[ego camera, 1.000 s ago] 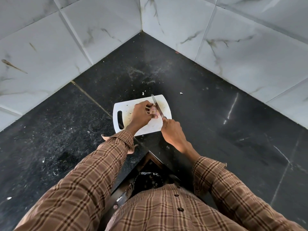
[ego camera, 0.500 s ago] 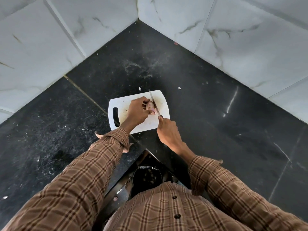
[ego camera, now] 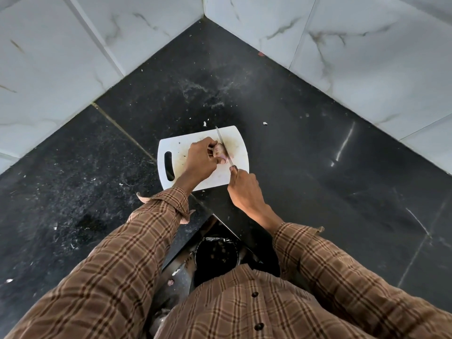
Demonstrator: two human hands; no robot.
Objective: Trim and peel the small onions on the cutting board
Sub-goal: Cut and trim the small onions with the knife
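My head camera looks steeply down from above at the cutting board [ego camera: 203, 177], frame centre, counter corner beyond.

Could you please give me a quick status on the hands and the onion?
Left hand holds onion on board. Right hand grips knife, blade across onion. Nothing in the way.

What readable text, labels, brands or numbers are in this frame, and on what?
None. No words, numbers or logos are readable anywhere in the head view.
Cutting board: plain white, only stains and a handle slot.
Knife in the right hand: no visible marking on the blade.
Onion held by the left hand: nothing printed.
Wall tiles and black counter: veining and specks only.
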